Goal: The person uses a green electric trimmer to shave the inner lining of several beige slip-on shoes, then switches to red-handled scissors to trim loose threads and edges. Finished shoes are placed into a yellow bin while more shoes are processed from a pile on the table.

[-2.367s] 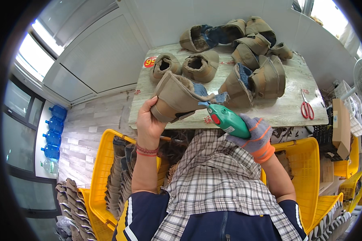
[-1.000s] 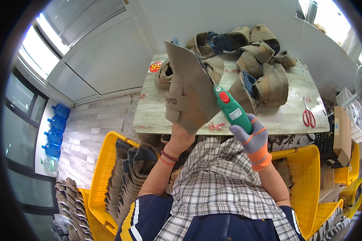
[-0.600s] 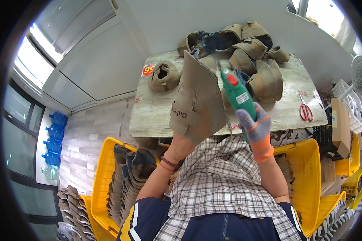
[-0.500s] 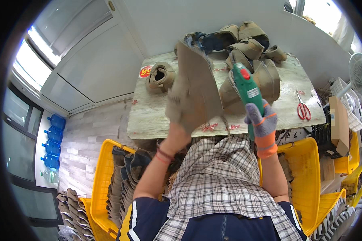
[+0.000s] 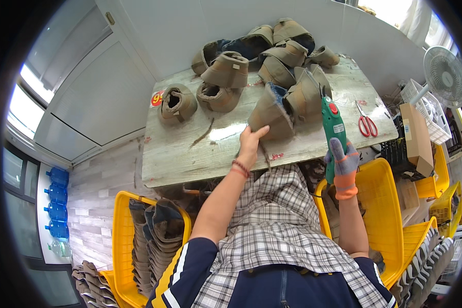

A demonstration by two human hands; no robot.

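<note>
My bare left hand [image 5: 250, 146] is at the table's front, thumb and fingers closed on the lower edge of a tan cuff [image 5: 273, 114]. This flared, boot-like piece has a fuzzy blue lining and lies tilted, touching another tan cuff [image 5: 305, 95] behind it. In my right hand [image 5: 342, 160], wearing a grey and orange glove, is a green handheld power tool [image 5: 332, 123] with a red button. Its thin dark tip points away from me, beside the cuffs. To the left, one tan cuff [image 5: 226, 69] is stacked on another [image 5: 218, 97], and a single one [image 5: 177, 105] stands near them.
More cuffs [image 5: 292, 36] are piled against the wall on the wooden-topped table [image 5: 179, 164]. Red-handled scissors [image 5: 367, 126] lie at its right. Yellow crates flank me; the left crate [image 5: 119, 241] holds stacked tan pieces. A white fan [image 5: 444, 77] and cardboard box [image 5: 416, 138] stand right.
The cuff raised in my left hand has left it; that hand has come down to a different cuff on the table. My right hand still holds the tool. The view has shifted.
</note>
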